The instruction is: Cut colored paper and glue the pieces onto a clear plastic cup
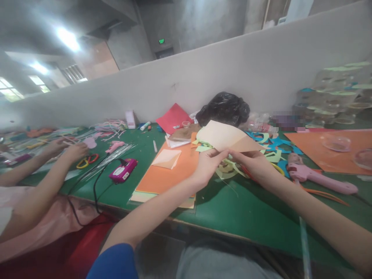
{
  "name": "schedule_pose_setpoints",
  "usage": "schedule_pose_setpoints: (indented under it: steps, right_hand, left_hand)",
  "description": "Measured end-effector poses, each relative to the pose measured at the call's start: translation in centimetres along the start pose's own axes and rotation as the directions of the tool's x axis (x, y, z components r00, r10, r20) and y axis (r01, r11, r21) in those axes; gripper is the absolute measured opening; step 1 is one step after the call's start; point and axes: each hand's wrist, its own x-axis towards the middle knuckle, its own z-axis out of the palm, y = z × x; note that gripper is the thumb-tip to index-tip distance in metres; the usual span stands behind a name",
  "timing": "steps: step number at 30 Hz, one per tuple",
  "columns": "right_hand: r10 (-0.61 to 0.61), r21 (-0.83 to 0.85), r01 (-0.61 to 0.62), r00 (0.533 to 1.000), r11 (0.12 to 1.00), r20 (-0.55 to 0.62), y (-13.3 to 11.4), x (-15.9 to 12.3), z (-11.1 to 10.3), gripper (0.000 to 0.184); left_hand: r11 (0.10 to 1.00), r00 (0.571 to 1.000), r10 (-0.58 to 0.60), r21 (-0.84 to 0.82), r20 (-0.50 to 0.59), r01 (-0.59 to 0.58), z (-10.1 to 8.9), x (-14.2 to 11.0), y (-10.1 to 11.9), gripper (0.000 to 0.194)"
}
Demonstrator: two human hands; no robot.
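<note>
Both hands pinch the near edge of a cream sheet of paper (222,133), which is raised above the green table and bent, its right part a tan shade. My left hand (207,166) grips it from the left, my right hand (251,164) from the right, and their thumbs nearly meet in the middle. Below and behind the sheet lie green and blue paper scraps (286,145). Left of my hands, a folded cream paper piece (167,159) rests on a stack of orange paper (154,180). A pink glue gun (322,178) lies right of my right hand.
A black plastic bag (223,108) and a red paper sheet (174,118) are against the low wall. A purple power socket (123,170) with black cables sits left, near another person's hands (74,151) and yellow-red scissors (87,161). Stacked clear containers (334,93) stand far right.
</note>
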Motion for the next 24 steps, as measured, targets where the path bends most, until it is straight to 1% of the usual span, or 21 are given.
schedule_pose_setpoints:
  steps: [2, 4, 6, 8, 11, 14, 16, 19, 21, 24]
  right_hand:
    - [0.018, -0.023, -0.017, 1.000, 1.000, 0.007, 0.0, -0.1, -0.1, 0.051]
    - [0.044, -0.098, -0.045, 0.999, 0.994, -0.010, -0.1, -0.2, -0.2, 0.053]
    - [0.087, -0.163, -0.092, 0.996, 0.982, -0.037, -0.2, -0.3, -0.4, 0.056]
    - [0.105, -0.160, -0.109, 0.994, 0.981, -0.034, -0.3, -0.3, -0.4, 0.057]
    - [0.067, -0.081, -0.068, 0.998, 0.994, -0.009, -0.5, 0.0, -0.5, 0.049]
    - [0.060, -0.055, -0.061, 0.998, 0.997, -0.005, -0.5, 0.6, -1.0, 0.042]
    - [0.063, -0.057, -0.066, 0.997, 0.996, -0.046, -0.5, 1.2, -1.9, 0.038]
    - [-0.004, -0.041, -0.002, 0.990, 0.999, -0.139, -0.5, 2.0, -3.5, 0.032]
    - [-0.036, -0.049, 0.029, 0.986, 0.998, -0.160, -0.7, 2.2, -4.3, 0.034]
    - [-0.030, -0.067, 0.019, 0.985, 0.998, -0.168, -0.7, 2.3, -4.7, 0.039]
  left_hand:
    - [1.000, 1.000, 0.020, -0.004, 0.012, -0.020, 0.0, -0.1, 0.1, 0.030]
    - [1.000, 1.000, 0.021, -0.009, 0.016, -0.021, 0.1, -0.1, 0.3, 0.030]
    - [1.000, 1.000, 0.000, 0.003, 0.012, 0.000, 0.1, -0.2, 0.4, 0.031]
    - [0.999, 1.000, -0.023, 0.036, 0.003, 0.023, 0.1, -0.1, 0.4, 0.031]
    - [0.995, 0.999, -0.035, 0.097, 0.000, 0.035, 0.2, 0.2, 0.3, 0.032]
    - [0.993, 1.000, -0.029, 0.112, 0.001, 0.028, 0.1, 0.7, 0.0, 0.032]
    - [0.995, 1.000, -0.027, 0.094, -0.008, 0.028, -0.1, 1.1, -0.1, 0.031]
    - [0.997, 0.999, -0.026, 0.078, -0.040, 0.029, -0.7, 1.6, -0.3, 0.028]
    - [0.997, 0.999, -0.005, 0.082, -0.053, 0.009, -1.1, 2.0, -0.3, 0.027]
    - [0.998, 0.998, 0.019, 0.064, -0.062, -0.015, -1.6, 2.5, -0.2, 0.027]
